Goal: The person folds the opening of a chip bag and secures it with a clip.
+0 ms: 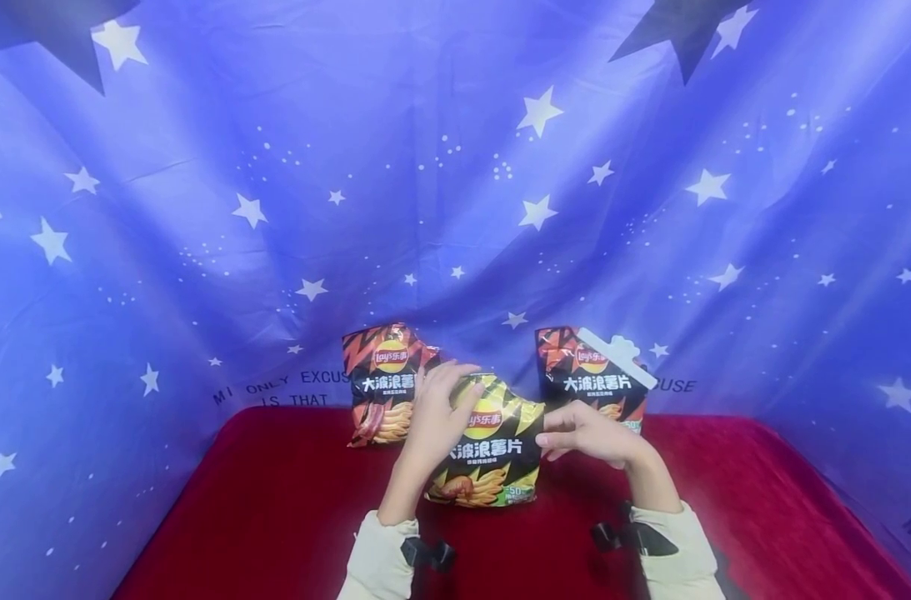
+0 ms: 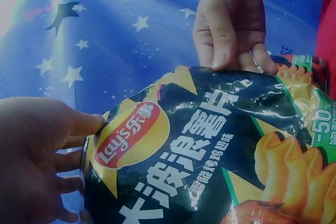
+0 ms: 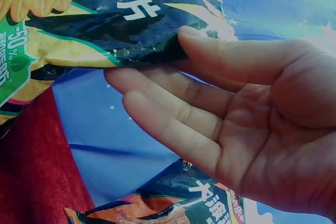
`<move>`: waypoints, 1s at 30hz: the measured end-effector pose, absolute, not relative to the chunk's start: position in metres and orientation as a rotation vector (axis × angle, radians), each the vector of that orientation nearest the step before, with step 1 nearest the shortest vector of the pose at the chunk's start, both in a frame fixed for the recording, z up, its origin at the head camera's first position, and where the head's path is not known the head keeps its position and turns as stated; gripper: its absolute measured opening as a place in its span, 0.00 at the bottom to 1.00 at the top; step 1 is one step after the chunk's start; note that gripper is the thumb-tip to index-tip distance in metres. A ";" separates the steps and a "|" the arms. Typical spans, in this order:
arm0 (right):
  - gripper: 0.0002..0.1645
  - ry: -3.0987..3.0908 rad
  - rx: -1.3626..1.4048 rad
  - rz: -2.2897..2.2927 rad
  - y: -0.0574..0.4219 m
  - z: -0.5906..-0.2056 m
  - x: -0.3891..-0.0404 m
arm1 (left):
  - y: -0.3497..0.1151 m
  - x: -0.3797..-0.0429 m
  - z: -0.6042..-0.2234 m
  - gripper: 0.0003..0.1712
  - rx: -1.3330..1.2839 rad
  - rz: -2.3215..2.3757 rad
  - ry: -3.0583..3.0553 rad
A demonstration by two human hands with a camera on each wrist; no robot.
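Observation:
A black and yellow Lay's potato chip bag (image 1: 496, 462) stands upright over the red cloth, its printed front toward me. My left hand (image 1: 434, 421) grips the upper left edge, the thumb lying on the front near the logo in the left wrist view. At the opposite edge my right hand (image 1: 593, 437) pinches the bag. The right wrist view shows that thumb (image 3: 202, 45) on the front, with fingers passing behind and two lower fingers apart from the bag. Part of the logo is covered by my left hand in the head view.
Behind on the left stands a red and black chip bag (image 1: 383, 383), partly hidden by my left hand. A similar bag (image 1: 560, 375) stands behind on the right, a white sealing clip (image 1: 613, 354) slanting across its top corner. Blue star-printed cloth (image 1: 455, 167) hangs behind the red-covered table (image 1: 275, 500).

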State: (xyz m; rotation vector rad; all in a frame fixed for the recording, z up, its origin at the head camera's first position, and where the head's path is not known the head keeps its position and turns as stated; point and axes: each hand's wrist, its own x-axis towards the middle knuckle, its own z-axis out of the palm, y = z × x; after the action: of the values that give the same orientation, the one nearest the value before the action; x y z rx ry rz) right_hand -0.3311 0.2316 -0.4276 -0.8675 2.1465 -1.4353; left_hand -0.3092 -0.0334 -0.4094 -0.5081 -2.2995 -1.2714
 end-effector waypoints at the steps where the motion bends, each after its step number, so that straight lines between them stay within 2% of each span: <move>1: 0.14 2.163 -0.861 -1.438 0.232 -0.427 -0.331 | -0.033 -0.310 -0.409 0.16 -0.510 -1.279 -2.290; 6: 0.14 2.282 -0.775 -1.480 0.229 -0.421 -0.329 | -0.033 -0.312 -0.410 0.15 -0.512 -1.315 -2.257; 14: 0.23 2.375 -0.555 -1.646 0.218 -0.415 -0.323 | -0.034 -0.312 -0.411 0.13 -0.521 -1.372 -2.248; 20: 0.20 2.450 -0.518 -1.742 0.205 -0.414 -0.319 | -0.035 -0.312 -0.410 0.13 -0.521 -1.383 -2.254; 30: 0.16 2.485 -0.607 -1.894 0.185 -0.416 -0.315 | -0.035 -0.309 -0.407 0.14 -0.526 -1.395 -2.262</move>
State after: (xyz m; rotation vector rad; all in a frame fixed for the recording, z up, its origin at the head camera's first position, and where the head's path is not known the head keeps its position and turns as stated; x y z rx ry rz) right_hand -0.3146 0.1846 -0.4161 -0.6072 2.4849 -1.8940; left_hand -0.3091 -0.0348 -0.4067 -0.5256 -2.2620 -1.3949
